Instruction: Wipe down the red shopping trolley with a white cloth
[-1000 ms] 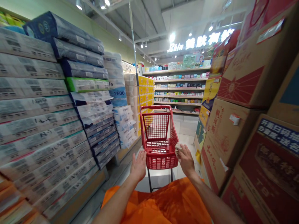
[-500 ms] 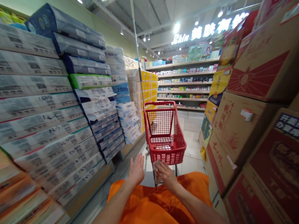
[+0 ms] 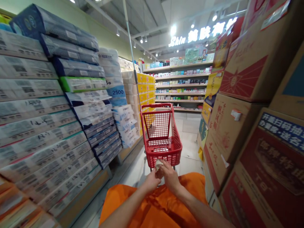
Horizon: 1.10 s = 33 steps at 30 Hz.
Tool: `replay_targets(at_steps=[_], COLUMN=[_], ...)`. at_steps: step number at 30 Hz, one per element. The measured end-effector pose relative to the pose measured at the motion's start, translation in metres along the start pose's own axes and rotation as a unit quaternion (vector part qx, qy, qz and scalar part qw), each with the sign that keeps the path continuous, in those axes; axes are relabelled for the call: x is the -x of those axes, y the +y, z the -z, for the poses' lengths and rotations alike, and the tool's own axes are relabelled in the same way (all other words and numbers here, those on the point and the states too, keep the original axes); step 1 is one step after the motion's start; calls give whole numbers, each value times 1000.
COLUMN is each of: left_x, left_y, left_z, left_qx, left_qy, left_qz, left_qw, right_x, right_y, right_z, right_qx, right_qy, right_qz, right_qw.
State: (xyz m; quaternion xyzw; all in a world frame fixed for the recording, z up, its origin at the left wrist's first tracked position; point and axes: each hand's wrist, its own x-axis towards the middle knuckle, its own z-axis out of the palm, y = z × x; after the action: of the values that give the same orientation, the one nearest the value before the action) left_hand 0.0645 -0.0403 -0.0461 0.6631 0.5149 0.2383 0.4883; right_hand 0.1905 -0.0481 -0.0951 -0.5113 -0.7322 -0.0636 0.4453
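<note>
Just in front of the red shopping cart, both hands are together around a small crumpled whitish cloth or wipe. My right hand holds it, with the fingers curled over its right side. From the left, my left hand is closed against the lower part of the crumpled piece; its fingertips are partly hidden. The cart stands upright in the aisle, and its basket is a red mesh. Orange clothing covers the lap below my forearms.
Stacked packs of paper goods line the left side. Printed cardboard cartons are piled close on the right. A thin pole rises beside the cart. Shelves of small boxes stand at the far end of the aisle.
My left hand has moved right from an open, raised pose and closed in at the crumpled piece beside my right hand. The cart and shelves sit slightly farther left in view.
</note>
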Motion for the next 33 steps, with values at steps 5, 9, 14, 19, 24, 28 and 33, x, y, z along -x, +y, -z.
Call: replay_targets(at_steps=[5,9,14,19,24,28,33], left_x=[-5,1,3,4,5,4,6], left_y=[9,19,24,13,24,42,42], left_z=[-22,-13,8,3,-6,-10,-13], left_qx=[250,298,31,-113,-229,-418,-486], left_qy=[11,16,-41,-45,-24,0,-30], left_qz=[58,108,99,64,-20,-105,-179], left_qw=[966,948,994,991,973,902,855], right_x=[0,2,-22,15,30,1,13], right_y=[-25,-20,21,58,70,75,75], right_z=[17,33,51,23,32,58,40], right_qx=[-62,-5,101,136,143,132,115], right_qy=[31,33,125,52,64,140,111], right_qz=[-48,106,125,149,97,24,35], right_qw=[996,994,979,978,983,981,986])
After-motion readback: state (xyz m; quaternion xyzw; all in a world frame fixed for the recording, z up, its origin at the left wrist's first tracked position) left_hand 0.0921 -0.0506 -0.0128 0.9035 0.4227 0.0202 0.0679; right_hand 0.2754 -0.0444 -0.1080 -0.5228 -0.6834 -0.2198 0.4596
